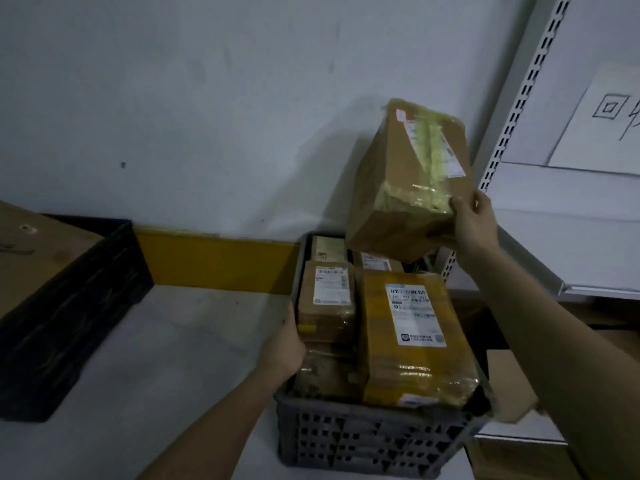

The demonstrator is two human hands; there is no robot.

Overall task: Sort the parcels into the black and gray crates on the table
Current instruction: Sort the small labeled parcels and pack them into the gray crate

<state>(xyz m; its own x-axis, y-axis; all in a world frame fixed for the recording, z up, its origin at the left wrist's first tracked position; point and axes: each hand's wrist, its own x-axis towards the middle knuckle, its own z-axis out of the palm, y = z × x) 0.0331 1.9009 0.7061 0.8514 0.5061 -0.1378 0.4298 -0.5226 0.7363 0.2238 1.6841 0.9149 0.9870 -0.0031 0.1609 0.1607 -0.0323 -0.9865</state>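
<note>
Right hand [476, 220] clamped brown box [408, 178] aloft, above gray crate [374, 441], likely seeking room. Left hand [284, 344] curled on small parcel [327, 303] inside, apparently shifting it. Black crate [69, 306] far left.

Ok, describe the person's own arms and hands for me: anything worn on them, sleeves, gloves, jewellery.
Both forearms are bare as far as the view shows: no sleeves reach into the picture. The left hand and the right hand wear no gloves. No watch, band or ring is visible on either, though the light is dim and the fingers are partly hidden.
</note>
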